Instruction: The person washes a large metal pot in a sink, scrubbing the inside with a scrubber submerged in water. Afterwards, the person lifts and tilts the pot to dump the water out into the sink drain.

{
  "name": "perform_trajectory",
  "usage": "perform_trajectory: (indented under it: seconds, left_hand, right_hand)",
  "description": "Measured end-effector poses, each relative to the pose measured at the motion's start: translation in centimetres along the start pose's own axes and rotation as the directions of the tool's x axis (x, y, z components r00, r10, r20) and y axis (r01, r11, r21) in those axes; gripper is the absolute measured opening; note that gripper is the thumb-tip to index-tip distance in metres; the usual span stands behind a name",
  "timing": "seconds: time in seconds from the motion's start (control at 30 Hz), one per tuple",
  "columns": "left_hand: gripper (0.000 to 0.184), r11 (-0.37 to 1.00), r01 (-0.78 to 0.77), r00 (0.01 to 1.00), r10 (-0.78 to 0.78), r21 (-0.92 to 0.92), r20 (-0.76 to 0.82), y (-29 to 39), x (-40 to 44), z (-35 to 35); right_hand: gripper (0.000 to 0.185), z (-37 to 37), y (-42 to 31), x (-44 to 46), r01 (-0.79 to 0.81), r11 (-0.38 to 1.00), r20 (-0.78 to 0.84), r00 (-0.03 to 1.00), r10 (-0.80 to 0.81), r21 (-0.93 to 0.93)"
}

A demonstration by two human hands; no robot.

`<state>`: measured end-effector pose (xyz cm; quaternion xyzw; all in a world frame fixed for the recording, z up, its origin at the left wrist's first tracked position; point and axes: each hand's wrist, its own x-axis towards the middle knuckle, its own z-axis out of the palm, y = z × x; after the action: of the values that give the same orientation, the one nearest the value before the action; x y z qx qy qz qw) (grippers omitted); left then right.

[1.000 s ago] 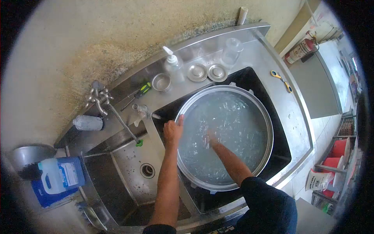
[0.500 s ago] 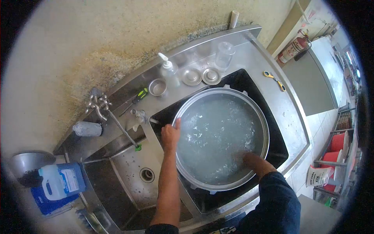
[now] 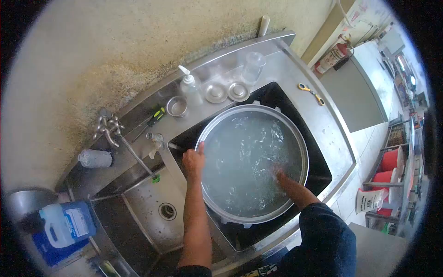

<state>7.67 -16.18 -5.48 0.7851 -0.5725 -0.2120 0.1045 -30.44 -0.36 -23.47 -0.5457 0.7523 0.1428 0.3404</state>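
A large round metal pot [image 3: 304,152] with lugs around its rim sits over the black basin [image 3: 321,159]. Cloudy, rippling water [image 3: 240,159] fills it. My left hand [image 3: 194,162] is closed on the pot's left rim, thumb pointing up along the edge. On the right side, my right hand [image 3: 279,174] is dipped in the water. Its fingers are under the surface and blurred, so I cannot see whether they hold anything.
Behind the pot stand a pump bottle [image 3: 191,90], two metal lids [image 3: 238,91], a small metal cup [image 3: 177,107] and a clear container [image 3: 254,67]. Scissors [image 3: 311,94] lie at right. Left are a screwdriver [image 3: 154,117], faucet [image 3: 108,127], steel sink [image 3: 152,198] and blue jug [image 3: 69,221].
My right hand has moved up and slightly left in the water, with more of the wrist showing. My left hand keeps its hold on the rim. The whole view has shifted slightly.
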Motion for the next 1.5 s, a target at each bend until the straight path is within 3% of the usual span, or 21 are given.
perform_trajectory:
  seconds: [0.07, 0.27, 0.5, 0.7, 0.77, 0.87, 1.07, 1.27, 1.37, 1.5]
  left_hand:
    - [0.078, 0.997, -0.074, 0.997, 0.074, 0.002, -0.029, 0.0, -0.2, -0.2]
    - [0.076, 0.999, 0.001, 1.0, -0.001, -0.054, -0.009, 0.2, -0.5, -0.4]
    - [0.077, 0.998, 0.052, 0.998, -0.051, -0.029, 0.036, 0.0, -0.1, -0.3]
    - [0.077, 1.0, -0.015, 0.999, 0.014, -0.024, -0.037, 0.0, -0.6, 0.1]
    - [0.077, 0.996, -0.089, 0.992, 0.091, 0.022, -0.093, -0.2, -0.3, 0.4]
    - [0.077, 0.999, -0.037, 0.999, 0.036, -0.028, -0.034, 0.0, -0.2, 0.3]
    - [0.078, 0.999, -0.032, 0.998, 0.033, 0.005, -0.054, 0.1, 0.0, 0.5]
    - [0.081, 0.998, -0.064, 0.996, 0.065, 0.024, -0.062, -0.1, 0.1, 0.7]
    - [0.082, 0.998, -0.039, 0.998, 0.041, 0.049, -0.037, 0.4, -0.2, -0.3]
    - [0.083, 1.0, 0.007, 1.0, -0.007, 0.013, 0.0, 0.6, -0.3, -0.4]
  right_hand:
    - [0.038, 1.2, 0.3, -2.8, 0.052, 0.998, 0.081, 0.996, -0.049, -0.033]
    - [0.039, 4.3, -3.6, -8.8, 0.278, 0.96, 0.337, 0.902, -0.27, 0.027]
    - [0.039, 8.3, -11.8, -8.4, 0.417, 0.883, 0.398, 0.788, -0.47, 0.216]
    - [0.04, 6.8, -11.1, -7.0, 0.436, 0.871, 0.465, 0.737, -0.491, 0.228]
    - [0.04, 4.4, -8.1, -7.1, 0.417, 0.893, 0.511, 0.738, -0.442, 0.17]
    - [0.04, 0.6, -3.5, -5.9, 0.357, 0.931, 0.535, 0.774, -0.339, 0.074]
    - [0.041, -4.8, 2.0, 1.0, 0.13, 0.991, 0.322, 0.938, -0.129, 0.02]
    - [0.041, -2.2, -0.9, 6.2, -0.14, 0.968, -0.05, 0.987, 0.153, 0.208]
    - [0.042, 0.3, -5.8, 8.0, -0.136, 0.943, -0.122, 0.976, 0.18, 0.305]
    - [0.042, 2.4, -13.8, 8.7, 0.009, 0.941, -0.163, 0.985, 0.049, 0.338]
